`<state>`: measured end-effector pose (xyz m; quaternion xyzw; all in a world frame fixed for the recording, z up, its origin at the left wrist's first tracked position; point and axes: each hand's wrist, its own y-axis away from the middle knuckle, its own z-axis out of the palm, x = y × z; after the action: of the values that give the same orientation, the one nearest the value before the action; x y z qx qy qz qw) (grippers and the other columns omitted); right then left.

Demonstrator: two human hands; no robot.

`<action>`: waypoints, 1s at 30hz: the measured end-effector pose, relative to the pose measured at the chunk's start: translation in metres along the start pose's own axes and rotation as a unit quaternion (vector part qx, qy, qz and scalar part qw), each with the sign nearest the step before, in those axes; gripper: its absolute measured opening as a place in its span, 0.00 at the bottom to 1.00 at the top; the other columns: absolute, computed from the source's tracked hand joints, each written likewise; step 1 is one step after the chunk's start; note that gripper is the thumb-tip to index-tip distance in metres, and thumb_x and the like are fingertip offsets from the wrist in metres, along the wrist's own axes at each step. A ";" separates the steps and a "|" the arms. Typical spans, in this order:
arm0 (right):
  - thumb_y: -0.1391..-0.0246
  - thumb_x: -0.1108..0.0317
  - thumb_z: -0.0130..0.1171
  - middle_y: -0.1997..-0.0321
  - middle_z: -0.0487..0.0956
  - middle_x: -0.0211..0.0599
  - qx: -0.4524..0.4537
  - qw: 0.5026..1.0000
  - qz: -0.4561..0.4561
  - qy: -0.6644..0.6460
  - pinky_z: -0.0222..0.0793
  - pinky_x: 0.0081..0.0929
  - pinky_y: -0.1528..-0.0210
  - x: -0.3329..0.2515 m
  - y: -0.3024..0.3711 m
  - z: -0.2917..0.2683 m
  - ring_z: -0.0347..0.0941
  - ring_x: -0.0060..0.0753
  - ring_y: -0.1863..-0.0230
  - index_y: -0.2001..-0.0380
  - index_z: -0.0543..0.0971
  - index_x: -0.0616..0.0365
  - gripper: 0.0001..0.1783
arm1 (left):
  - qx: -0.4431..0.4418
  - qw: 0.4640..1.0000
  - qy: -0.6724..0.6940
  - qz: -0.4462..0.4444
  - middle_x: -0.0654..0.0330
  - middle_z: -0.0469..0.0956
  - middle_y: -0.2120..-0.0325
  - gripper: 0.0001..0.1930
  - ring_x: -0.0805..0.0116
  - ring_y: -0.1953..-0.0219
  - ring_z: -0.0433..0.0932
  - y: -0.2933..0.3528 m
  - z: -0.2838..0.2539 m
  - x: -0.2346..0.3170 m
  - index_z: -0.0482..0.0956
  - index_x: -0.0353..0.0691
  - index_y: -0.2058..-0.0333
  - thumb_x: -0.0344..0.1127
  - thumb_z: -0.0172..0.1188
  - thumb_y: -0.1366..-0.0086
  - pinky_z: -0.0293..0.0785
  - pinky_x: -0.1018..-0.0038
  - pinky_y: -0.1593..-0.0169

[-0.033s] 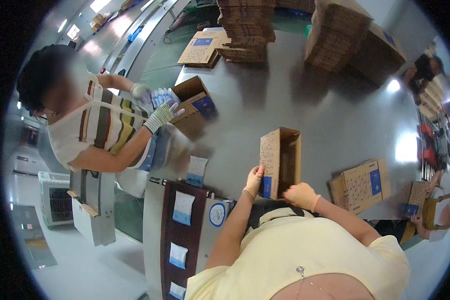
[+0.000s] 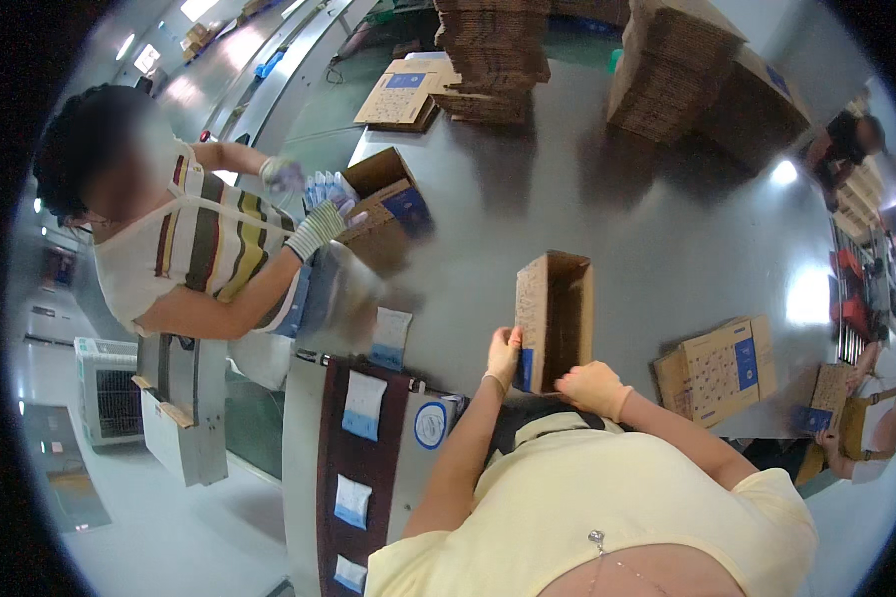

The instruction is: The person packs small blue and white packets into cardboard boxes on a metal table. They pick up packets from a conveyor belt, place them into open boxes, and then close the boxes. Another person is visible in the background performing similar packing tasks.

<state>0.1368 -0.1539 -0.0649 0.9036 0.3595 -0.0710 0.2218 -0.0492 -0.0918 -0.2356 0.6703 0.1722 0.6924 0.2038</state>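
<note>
A worker's left hand (image 2: 504,355) clasps the near left side of a cardboard box (image 2: 531,308), while the right hand (image 2: 592,389) bends its fingers at the near end; whether they pinch the wall cannot be told. The box, directly ahead at twelve o'clock over a metal table (image 2: 468,259), is already opened into shape, its shadowed inside showing no packets. From the box, flattened boxes (image 2: 712,372) lie folded at four o'clock, and tall stacks (image 2: 493,50) of more rise near twelve, none yet opened. Toward eight, white-and-blue packets (image 2: 365,403) line a dark belt (image 2: 348,457). At ten, a gloved co-worker (image 2: 199,234) handles similar packets beside another open box (image 2: 393,211).
</note>
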 end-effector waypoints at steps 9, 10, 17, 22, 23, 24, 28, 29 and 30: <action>0.54 0.69 0.56 0.75 0.80 0.37 0.014 1.000 -0.014 0.017 0.75 0.37 0.69 -0.010 -0.029 -0.008 0.80 0.40 0.69 0.75 0.78 0.53 0.04 | 0.002 0.992 -0.112 0.055 0.54 0.79 0.62 0.18 0.55 0.62 0.78 0.020 -0.027 0.095 0.74 0.34 0.55 0.40 0.61 0.38 0.75 0.63 0.58; 0.54 0.69 0.56 0.75 0.80 0.37 0.018 0.999 -0.030 0.018 0.75 0.37 0.69 -0.014 -0.030 -0.008 0.80 0.40 0.69 0.75 0.78 0.53 0.03 | -0.087 0.986 0.135 -0.036 0.57 0.79 0.63 0.19 0.60 0.63 0.77 0.003 -0.052 0.064 0.73 0.33 0.55 0.40 0.62 0.39 0.75 0.64 0.59; 0.54 0.67 0.56 0.78 0.78 0.35 0.045 0.998 -0.033 0.017 0.73 0.37 0.71 -0.002 -0.026 -0.003 0.78 0.39 0.70 0.78 0.77 0.51 0.04 | 0.017 0.948 -0.307 0.078 0.48 0.50 0.35 0.50 0.52 0.34 0.53 0.020 0.008 0.069 0.38 0.42 0.33 0.38 0.64 0.46 0.54 0.61 0.35; 0.53 0.68 0.55 0.76 0.79 0.39 0.011 1.000 -0.021 0.017 0.75 0.38 0.69 -0.001 -0.029 -0.010 0.79 0.44 0.70 0.76 0.78 0.53 0.04 | -0.091 0.968 -0.233 0.029 0.48 0.39 0.32 0.49 0.50 0.30 0.40 0.004 -0.001 0.064 0.33 0.42 0.32 0.40 0.59 0.42 0.41 0.64 0.30; 0.53 0.68 0.55 0.77 0.79 0.38 0.011 1.000 -0.015 0.018 0.75 0.38 0.69 -0.002 -0.031 -0.008 0.79 0.44 0.71 0.76 0.78 0.53 0.04 | -0.076 0.963 -0.254 0.040 0.48 0.39 0.32 0.48 0.51 0.30 0.39 0.006 -0.002 0.066 0.33 0.41 0.32 0.42 0.58 0.41 0.41 0.65 0.31; 0.53 0.67 0.56 0.77 0.79 0.38 0.010 1.000 -0.007 0.019 0.75 0.38 0.68 -0.003 -0.031 -0.006 0.79 0.44 0.71 0.76 0.78 0.53 0.04 | -0.064 0.959 -0.273 0.051 0.47 0.39 0.32 0.48 0.51 0.30 0.39 0.010 -0.003 0.067 0.33 0.40 0.32 0.44 0.58 0.41 0.40 0.65 0.31; 0.56 0.66 0.61 0.75 0.79 0.36 0.018 0.998 0.041 0.034 0.74 0.38 0.66 -0.004 -0.025 -0.008 0.78 0.41 0.67 0.74 0.77 0.52 0.05 | -0.039 0.960 -0.260 0.094 0.48 0.50 0.34 0.38 0.52 0.32 0.49 0.045 -0.012 0.084 0.44 0.40 0.33 0.49 0.49 0.35 0.48 0.66 0.33; 0.56 0.65 0.62 0.73 0.79 0.36 0.002 0.998 0.053 0.037 0.74 0.38 0.65 -0.005 -0.023 -0.009 0.77 0.40 0.65 0.72 0.77 0.52 0.07 | -0.007 0.954 -0.252 0.161 0.47 0.62 0.40 0.30 0.51 0.38 0.60 0.054 -0.021 0.076 0.57 0.37 0.37 0.48 0.45 0.33 0.56 0.62 0.36; 0.56 0.65 0.62 0.74 0.79 0.36 0.020 0.998 0.050 0.029 0.73 0.38 0.65 -0.003 -0.021 -0.008 0.77 0.40 0.66 0.73 0.77 0.52 0.06 | -0.009 0.952 -0.254 0.173 0.47 0.63 0.41 0.28 0.52 0.39 0.62 0.063 -0.032 0.071 0.60 0.37 0.40 0.47 0.46 0.33 0.58 0.62 0.37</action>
<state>0.1201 -0.1390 -0.0642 0.9266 0.3183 -0.0404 0.1960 -0.0856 -0.1087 -0.1439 0.8417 -0.0104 0.5253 0.1244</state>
